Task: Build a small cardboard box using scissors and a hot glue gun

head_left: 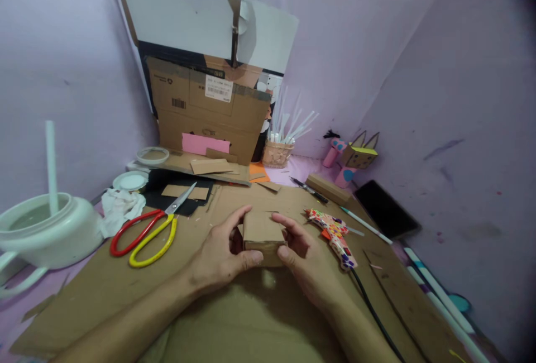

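Observation:
A small cardboard box [263, 227] is held between both hands above the brown cardboard sheet at the middle of the table. My left hand [224, 248] grips its left side, thumb across the front lower edge and fingers behind. From the right, my right hand [299, 248] closes on the box too, with the thumb at the front corner and the index finger on the top rear edge. Nearest to my right hand lies a glue gun [334, 234] with a colourful dotted pattern. To the left of my left hand rest scissors [157, 226] with red and yellow handles.
A white teapot-like pot [79, 240] with a straw stands at the left. Behind are a large cardboard box [209, 111] and a basket of glue sticks [278, 153]. On the right lie a phone [386, 208], a pen [310, 190] and a cardboard strip [329, 188]. The gun's black cord [371, 307] runs toward me.

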Motion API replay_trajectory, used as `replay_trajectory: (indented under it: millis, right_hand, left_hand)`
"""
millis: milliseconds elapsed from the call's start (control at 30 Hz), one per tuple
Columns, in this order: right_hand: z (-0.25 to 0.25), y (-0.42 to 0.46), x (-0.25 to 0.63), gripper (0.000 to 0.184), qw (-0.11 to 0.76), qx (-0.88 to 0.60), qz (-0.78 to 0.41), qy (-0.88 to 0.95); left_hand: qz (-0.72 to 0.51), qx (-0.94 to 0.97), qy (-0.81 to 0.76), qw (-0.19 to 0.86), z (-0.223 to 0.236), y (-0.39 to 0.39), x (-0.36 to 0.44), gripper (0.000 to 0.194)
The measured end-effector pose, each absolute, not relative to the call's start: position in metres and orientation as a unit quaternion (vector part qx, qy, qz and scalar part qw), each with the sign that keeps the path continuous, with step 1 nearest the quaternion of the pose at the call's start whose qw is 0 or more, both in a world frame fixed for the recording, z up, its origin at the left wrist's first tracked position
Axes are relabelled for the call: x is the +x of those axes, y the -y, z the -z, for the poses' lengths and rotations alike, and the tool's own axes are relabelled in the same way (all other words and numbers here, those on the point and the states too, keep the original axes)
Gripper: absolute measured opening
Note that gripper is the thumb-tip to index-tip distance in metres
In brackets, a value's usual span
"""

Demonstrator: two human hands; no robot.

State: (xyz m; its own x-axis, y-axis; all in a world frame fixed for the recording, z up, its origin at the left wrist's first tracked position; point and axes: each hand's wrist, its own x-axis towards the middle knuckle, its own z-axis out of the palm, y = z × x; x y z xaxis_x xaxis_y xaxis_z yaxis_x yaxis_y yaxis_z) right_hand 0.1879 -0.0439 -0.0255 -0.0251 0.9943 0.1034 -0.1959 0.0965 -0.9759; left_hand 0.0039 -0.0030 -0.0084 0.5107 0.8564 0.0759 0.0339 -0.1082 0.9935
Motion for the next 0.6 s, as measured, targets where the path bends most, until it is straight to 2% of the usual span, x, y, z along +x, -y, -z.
replay_trajectory:
  millis: [233,600]
  right_hand:
    - [0.0240,0.0436,0.1864,0.058,0.567,-0.420,-0.528,0.472]
    - [0.0182,0.0457,0.1838,0.050,0.579,-0.450,-0.459,0.501]
  left_hand:
    - [-0.392,0.599,-0.342,0.609,0.0023,0.0050,0.0029,0.086]
    - [-0.385,0.625,-0.357,0.578,0.0066,0.0096,0.0051,0.083]
